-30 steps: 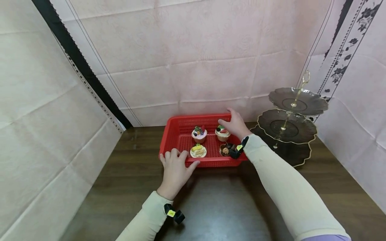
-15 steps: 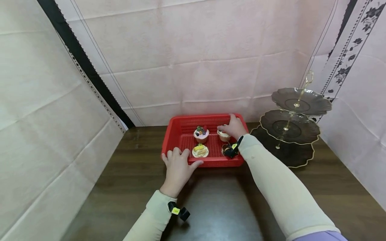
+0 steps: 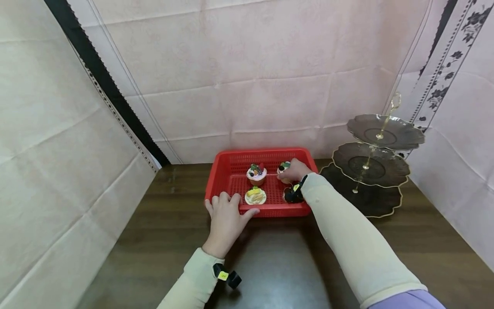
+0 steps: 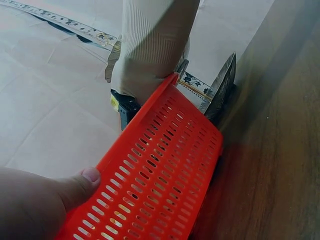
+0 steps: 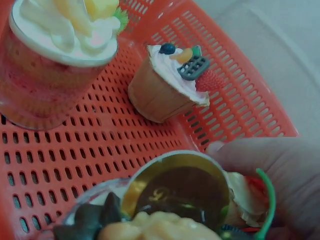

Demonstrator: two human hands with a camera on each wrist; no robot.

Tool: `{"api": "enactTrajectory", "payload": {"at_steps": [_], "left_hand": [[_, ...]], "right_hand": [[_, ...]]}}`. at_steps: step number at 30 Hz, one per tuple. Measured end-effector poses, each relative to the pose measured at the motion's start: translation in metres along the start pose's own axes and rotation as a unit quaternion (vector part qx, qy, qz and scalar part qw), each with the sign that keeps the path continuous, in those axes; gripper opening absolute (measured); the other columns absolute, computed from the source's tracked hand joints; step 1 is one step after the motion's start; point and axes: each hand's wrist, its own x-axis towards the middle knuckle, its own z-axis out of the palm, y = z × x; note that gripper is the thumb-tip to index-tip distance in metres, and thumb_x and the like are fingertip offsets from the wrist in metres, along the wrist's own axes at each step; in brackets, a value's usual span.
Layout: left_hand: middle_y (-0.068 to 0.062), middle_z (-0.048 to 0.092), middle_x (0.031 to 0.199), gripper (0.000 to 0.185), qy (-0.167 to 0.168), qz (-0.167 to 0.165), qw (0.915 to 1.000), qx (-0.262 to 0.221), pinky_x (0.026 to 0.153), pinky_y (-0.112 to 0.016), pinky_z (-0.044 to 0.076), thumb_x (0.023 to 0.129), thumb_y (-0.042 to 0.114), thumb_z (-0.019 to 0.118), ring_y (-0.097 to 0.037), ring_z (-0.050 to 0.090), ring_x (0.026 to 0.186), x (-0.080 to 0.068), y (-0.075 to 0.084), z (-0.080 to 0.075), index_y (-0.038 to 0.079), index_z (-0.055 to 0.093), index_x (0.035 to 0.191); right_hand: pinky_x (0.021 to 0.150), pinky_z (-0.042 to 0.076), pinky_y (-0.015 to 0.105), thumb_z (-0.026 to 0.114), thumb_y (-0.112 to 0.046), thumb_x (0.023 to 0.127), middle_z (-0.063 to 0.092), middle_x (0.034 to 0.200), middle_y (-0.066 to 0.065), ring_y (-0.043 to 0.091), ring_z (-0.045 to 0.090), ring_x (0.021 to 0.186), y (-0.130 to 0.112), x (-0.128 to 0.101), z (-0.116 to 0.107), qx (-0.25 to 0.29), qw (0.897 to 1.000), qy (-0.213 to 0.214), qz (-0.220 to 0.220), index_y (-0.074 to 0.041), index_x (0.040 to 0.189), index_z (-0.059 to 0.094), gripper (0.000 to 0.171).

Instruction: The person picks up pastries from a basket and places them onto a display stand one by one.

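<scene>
Red perforated plastic basket [image 3: 231, 171] sits on the dark wood-grain tabletop [image 3: 162, 240], its far edge near the pink cloth backdrop [image 3: 251, 86]. Left hand [image 3: 225, 216] rests on the basket's near rim, fingers spread over the edge, thumb [image 4: 80, 182] pressed flat on the slotted wall. Right hand [image 3: 295, 170] is inside the basket at the far right, fingers curled round a cream-topped cupcake with green and red trim [image 3: 284, 167]; the grip is partly hidden. Inside too: a pink-frosted berry cupcake [image 3: 256, 173], a yellow-topped cream cupcake [image 3: 255, 195], and a dark cake in a gold cup [image 5: 175, 187] under the right wrist. Three-tier dark scalloped stand with gold rims [image 3: 370, 169] stands just right of the basket, a narrow gap between. Open tabletop in front and left.
</scene>
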Motion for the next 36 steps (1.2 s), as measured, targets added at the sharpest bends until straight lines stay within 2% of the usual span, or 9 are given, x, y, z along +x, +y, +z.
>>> {"api": "enactTrajectory", "payload": {"at_steps": [2, 4, 8, 13, 17, 22, 28, 31, 36], "left_hand": [[-0.011, 0.055, 0.098, 0.061, 0.005, 0.001, 1.0, 0.001, 0.104, -0.071, 0.025, 0.076, 0.064, 0.078, -0.032, 0.046, 0.103, 0.0, 0.0, 0.0, 0.012, 0.069, 0.105], [-0.01, 0.055, 0.097, 0.06, 0.008, 0.001, 1.0, 0.002, 0.104, -0.071, 0.025, 0.076, 0.064, 0.079, -0.032, 0.046, 0.102, 0.0, 0.0, 0.0, 0.012, 0.068, 0.104], [-0.011, 0.055, 0.096, 0.061, 0.009, 0.0, 1.0, 0.002, 0.104, -0.071, 0.025, 0.076, 0.064, 0.079, -0.032, 0.046, 0.102, -0.002, 0.001, -0.001, 0.011, 0.068, 0.104], [-0.011, 0.054, 0.095, 0.061, 0.008, 0.001, 1.0, -0.001, 0.104, -0.07, 0.024, 0.076, 0.064, 0.078, -0.033, 0.046, 0.103, -0.003, 0.002, -0.001, 0.011, 0.068, 0.104], [-0.011, 0.054, 0.096, 0.061, 0.004, -0.002, 1.0, 0.003, 0.104, -0.07, 0.024, 0.076, 0.064, 0.078, -0.033, 0.046, 0.104, -0.001, 0.001, -0.001, 0.01, 0.068, 0.104], [-0.012, 0.055, 0.097, 0.062, 0.003, 0.001, 0.9999, 0.012, 0.104, -0.071, 0.024, 0.076, 0.066, 0.077, -0.033, 0.046, 0.103, 0.001, 0.0, 0.0, 0.011, 0.067, 0.102], [-0.012, 0.055, 0.097, 0.062, 0.005, 0.004, 0.9999, 0.016, 0.104, -0.073, 0.026, 0.077, 0.066, 0.076, -0.035, 0.047, 0.102, 0.001, 0.0, -0.001, 0.01, 0.067, 0.102], [-0.012, 0.055, 0.097, 0.061, 0.004, 0.005, 0.9998, 0.016, 0.104, -0.073, 0.026, 0.078, 0.067, 0.075, -0.035, 0.047, 0.103, 0.0, 0.0, 0.0, 0.01, 0.067, 0.101], [-0.012, 0.054, 0.098, 0.06, 0.014, 0.011, 0.9998, 0.013, 0.104, -0.074, 0.025, 0.079, 0.066, 0.075, -0.035, 0.047, 0.104, -0.001, -0.002, 0.002, 0.01, 0.065, 0.101]], "right_hand": [[0.078, 0.048, 0.038, 0.084, -0.029, 0.08, 0.059, 0.101, 0.016, 0.03, 0.055, 0.091, 0.002, 0.003, 0.001, -0.018, 1.0, 0.0, -0.005, -0.001, 0.108, 0.057, 0.048], [0.072, 0.046, 0.036, 0.084, -0.025, 0.078, 0.057, 0.096, 0.015, 0.029, 0.055, 0.087, 0.002, 0.004, 0.002, -0.027, 1.0, -0.001, 0.0, -0.002, 0.105, 0.054, 0.047], [0.069, 0.046, 0.035, 0.081, -0.02, 0.078, 0.056, 0.095, 0.015, 0.03, 0.056, 0.086, 0.001, 0.001, 0.003, -0.036, 0.999, -0.012, 0.01, -0.002, 0.111, 0.047, 0.05], [0.071, 0.046, 0.036, 0.081, -0.016, 0.078, 0.056, 0.099, 0.016, 0.031, 0.055, 0.089, -0.001, -0.003, 0.003, -0.03, 0.999, -0.015, 0.017, 0.0, 0.123, 0.043, 0.061], [0.07, 0.047, 0.036, 0.082, -0.014, 0.073, 0.055, 0.101, 0.017, 0.031, 0.055, 0.09, -0.002, -0.003, 0.002, -0.027, 0.999, -0.02, 0.018, -0.001, 0.122, 0.043, 0.064], [0.062, 0.046, 0.035, 0.077, -0.011, 0.073, 0.055, 0.089, 0.015, 0.03, 0.055, 0.08, -0.004, -0.002, 0.002, -0.02, 1.0, -0.02, 0.012, -0.001, 0.114, 0.045, 0.053], [0.057, 0.047, 0.033, 0.075, -0.02, 0.078, 0.059, 0.083, 0.013, 0.028, 0.059, 0.073, -0.001, 0.008, 0.001, 0.005, 1.0, -0.016, 0.013, -0.002, 0.105, 0.055, 0.038], [0.063, 0.05, 0.035, 0.078, -0.024, 0.076, 0.063, 0.094, 0.016, 0.031, 0.062, 0.082, -0.001, 0.009, -0.001, 0.02, 1.0, -0.011, 0.018, -0.003, 0.112, 0.055, 0.047], [0.092, 0.05, 0.045, 0.082, -0.034, 0.075, 0.056, 0.126, 0.017, 0.032, 0.055, 0.106, -0.004, 0.004, -0.007, 0.009, 1.0, 0.014, -0.005, -0.003, 0.145, 0.036, 0.09]]}}
